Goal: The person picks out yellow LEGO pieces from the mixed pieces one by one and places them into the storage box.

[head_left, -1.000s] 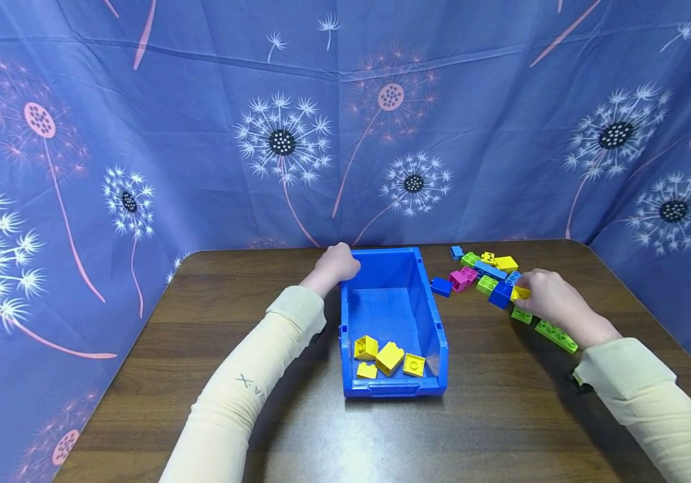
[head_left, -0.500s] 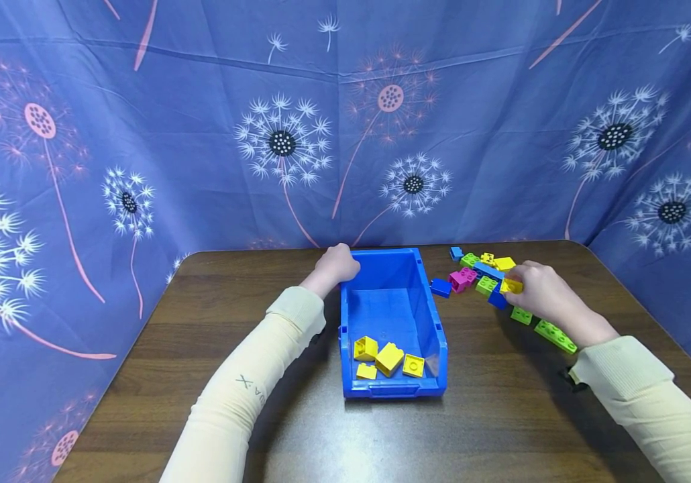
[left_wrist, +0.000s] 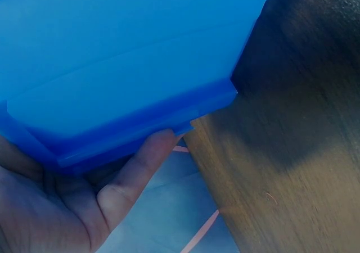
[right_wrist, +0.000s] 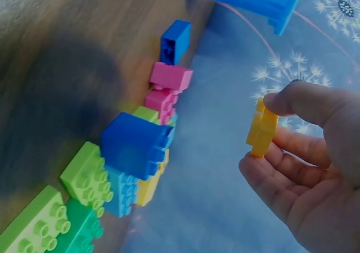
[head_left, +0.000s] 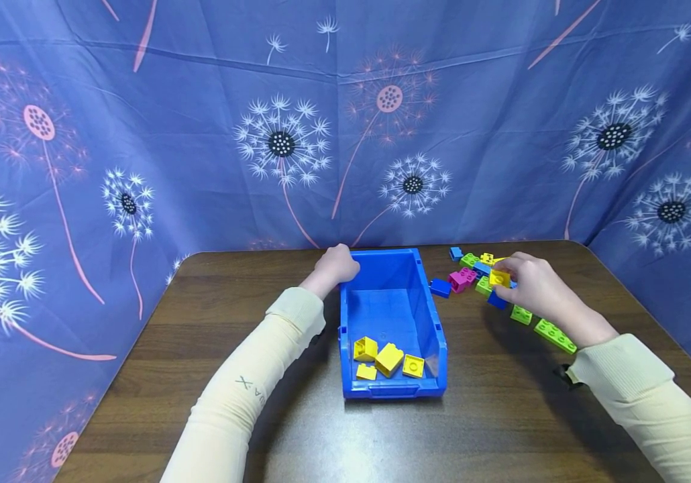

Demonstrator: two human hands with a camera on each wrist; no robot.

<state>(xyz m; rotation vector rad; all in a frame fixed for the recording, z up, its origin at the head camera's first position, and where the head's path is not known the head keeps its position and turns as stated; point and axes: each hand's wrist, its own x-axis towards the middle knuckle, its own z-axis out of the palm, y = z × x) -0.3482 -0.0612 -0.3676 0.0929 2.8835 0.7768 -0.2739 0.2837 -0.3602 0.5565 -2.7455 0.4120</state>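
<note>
My left hand (head_left: 337,263) grips the back left corner of a blue plastic bin (head_left: 382,315). In the left wrist view its thumb (left_wrist: 140,166) lies along the bin's rim, while the other fingers are largely hidden. Between thumb and fingertips my right hand (head_left: 535,287) pinches a yellow toy brick (right_wrist: 262,130), raised over the pile at the right of the table. Below it lie a dark blue brick (right_wrist: 135,143), lime green bricks (head_left: 521,315) and pink bricks (head_left: 462,278). Several yellow bricks (head_left: 390,359) sit at the front end inside the bin.
Beside the bin's right wall lies a blue brick (head_left: 440,288), and a small blue one (head_left: 456,253) is near the table's back edge. A long lime brick (head_left: 555,335) rests under the right forearm. Behind the wooden table (head_left: 249,295) hangs a blue dandelion-print cloth (head_left: 333,134).
My right hand has lifted the yellow brick from the pile and moved it a little left and up. My left hand stays on the bin's corner.
</note>
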